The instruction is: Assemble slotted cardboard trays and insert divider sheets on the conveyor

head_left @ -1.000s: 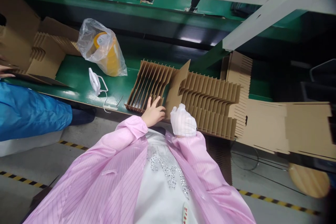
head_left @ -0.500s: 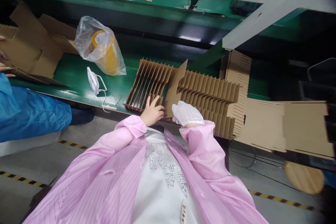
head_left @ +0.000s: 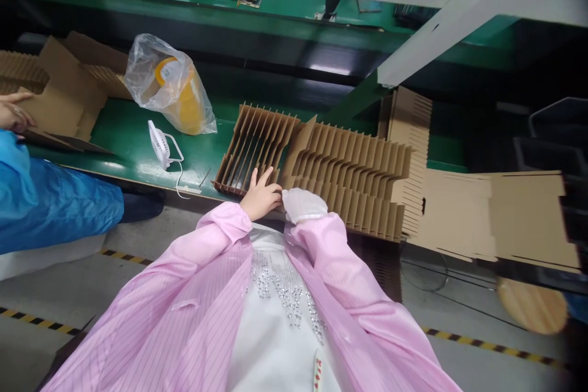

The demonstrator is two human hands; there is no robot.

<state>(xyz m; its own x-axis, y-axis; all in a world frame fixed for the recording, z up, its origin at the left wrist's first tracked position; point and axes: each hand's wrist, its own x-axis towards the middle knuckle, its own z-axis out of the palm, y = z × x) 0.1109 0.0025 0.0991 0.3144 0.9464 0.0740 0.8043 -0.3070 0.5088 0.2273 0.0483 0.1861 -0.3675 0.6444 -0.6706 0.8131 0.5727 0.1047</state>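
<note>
My bare left hand (head_left: 261, 196) rests at the front right corner of a slotted cardboard divider grid (head_left: 250, 144), with its fingers spread apart. Close to its right, my right hand (head_left: 304, 204) wears a white glove, and its fingers are curled at the low front end of a plain cardboard panel (head_left: 296, 150). The glove hides the fingertips. That panel leans between the left grid and a longer cardboard divider grid (head_left: 351, 162) with many upright slats. Beyond the longer grid, an unfolded cardboard box (head_left: 468, 211) lies flat with slotted strips at its left.
A white fan (head_left: 160, 144) with a cable and a plastic bag (head_left: 172, 86) holding yellow tape rolls stand on the green bench (head_left: 119, 128). At left, a co-worker's hand (head_left: 16, 111) touches another cardboard box (head_left: 71, 86). A white post (head_left: 441, 24) slants overhead.
My right hand has moved left and slightly down, close to my left hand. The panel has tilted and shifted left against the left grid. The co-worker's hand has moved at the box.
</note>
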